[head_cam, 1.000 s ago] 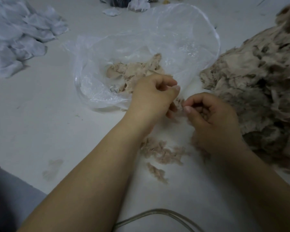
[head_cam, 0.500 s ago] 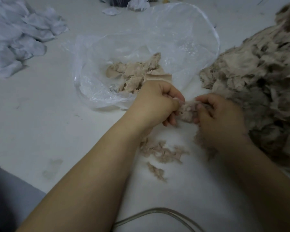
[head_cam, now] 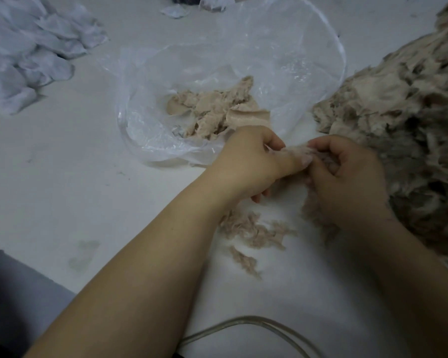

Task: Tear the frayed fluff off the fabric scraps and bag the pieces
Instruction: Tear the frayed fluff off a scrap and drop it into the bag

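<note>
Since the earlier frame the hands are staying close together, turning slightly. The left hand (head_cam: 251,161) and the right hand (head_cam: 347,177), fingers curled, are both pinching one beige fabric scrap (head_cam: 296,153) just in front of the plastic bag (head_cam: 150,104) holding the pieces (head_cam: 212,109).

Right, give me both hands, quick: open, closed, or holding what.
Left hand: closed, pinching one end of the beige scrap.
Right hand: closed, gripping the other end of the same scrap.
</note>
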Demonstrator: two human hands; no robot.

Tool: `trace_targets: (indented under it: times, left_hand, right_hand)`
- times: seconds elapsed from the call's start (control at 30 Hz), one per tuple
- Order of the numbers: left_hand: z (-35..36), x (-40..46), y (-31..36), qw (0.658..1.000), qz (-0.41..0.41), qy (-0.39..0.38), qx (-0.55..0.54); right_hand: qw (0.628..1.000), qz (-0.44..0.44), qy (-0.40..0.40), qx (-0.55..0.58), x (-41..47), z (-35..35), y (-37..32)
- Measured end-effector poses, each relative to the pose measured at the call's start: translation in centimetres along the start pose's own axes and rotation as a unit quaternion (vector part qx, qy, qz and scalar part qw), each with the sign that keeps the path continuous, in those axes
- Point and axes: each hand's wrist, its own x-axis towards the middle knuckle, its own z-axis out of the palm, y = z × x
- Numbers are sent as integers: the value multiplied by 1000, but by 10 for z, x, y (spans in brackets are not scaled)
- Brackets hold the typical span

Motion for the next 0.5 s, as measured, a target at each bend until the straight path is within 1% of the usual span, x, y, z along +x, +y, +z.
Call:
trace_targets:
  times: [0.07, 0.13, 0.2, 0.3, 0.33, 0.4, 0.5]
  left_hand:
    - [1, 0, 0, 999, 12, 1, 32]
    - [0, 1, 0, 999, 1, 6, 35]
    - [-5, 0, -1, 1000, -15, 12, 7]
    - [-15, 1, 0, 999, -21, 28, -38]
    - [-16, 1, -1, 999, -12, 35, -38]
    - [-12, 2, -1, 998, 15, 49, -23]
    - [-3, 1, -2, 999, 27, 20, 21]
  right_hand:
    - [1000, -9, 1, 17, -1, 1, 0]
    - [1000, -21, -1, 6, -1, 2, 3]
    - [999, -21, -15, -40, 1, 1, 6]
    - [996, 18, -26, -87, 5, -2, 13]
    - [997, 26, -19, -75, 6, -3, 12]
    - [999, 6, -11, -31, 5, -1, 5]
    - [999, -31, -36, -9, -2, 2, -4]
